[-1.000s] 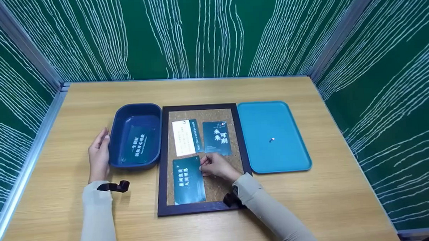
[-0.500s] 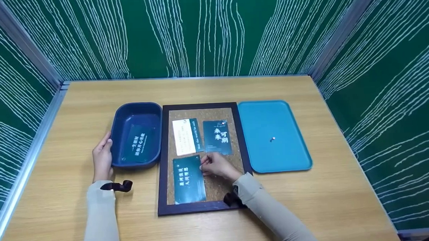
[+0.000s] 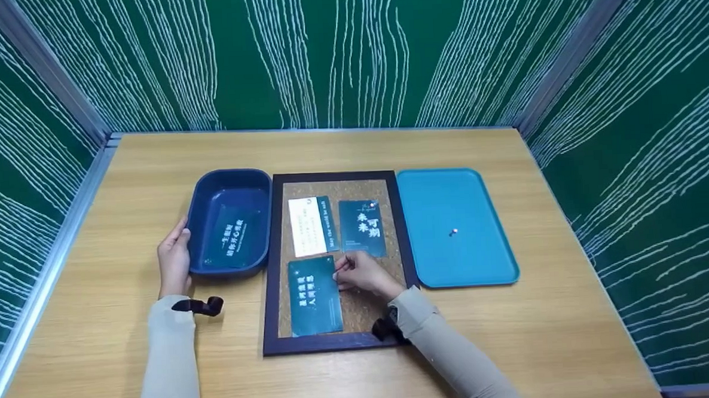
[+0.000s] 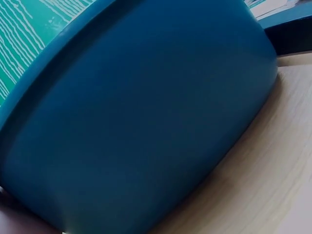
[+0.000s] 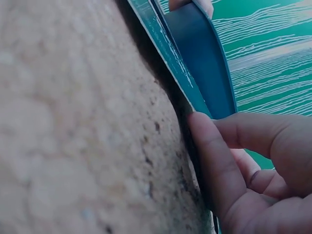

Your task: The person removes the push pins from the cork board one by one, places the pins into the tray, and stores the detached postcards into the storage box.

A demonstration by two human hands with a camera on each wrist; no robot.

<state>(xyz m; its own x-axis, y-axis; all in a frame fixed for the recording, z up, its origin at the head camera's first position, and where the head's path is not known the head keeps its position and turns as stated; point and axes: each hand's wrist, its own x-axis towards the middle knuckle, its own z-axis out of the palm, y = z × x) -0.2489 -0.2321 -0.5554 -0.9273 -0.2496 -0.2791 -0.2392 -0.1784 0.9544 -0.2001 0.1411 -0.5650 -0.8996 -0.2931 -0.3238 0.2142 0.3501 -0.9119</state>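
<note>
My right hand pinches the upper right edge of a dark green card with white lettering. In the right wrist view thumb and index finger meet at the card's edge, which stands slightly up from the cork. The card overlaps the lower left of a framed corkboard. My left hand rests with thumb and fingers against the outer left side of a dark blue bin. The bin's wall fills the left wrist view. Inside the bin lies another green card.
Higher on the corkboard are a white and green card and a green card with a pushpin at its upper right corner. To the board's right a turquoise tray holds one pushpin. Green walls surround the wooden table.
My left hand has shifted slightly right, closer along the bin's side. My right hand keeps its pinch on the card, which stays in nearly the same place. The view has shifted a little.
</note>
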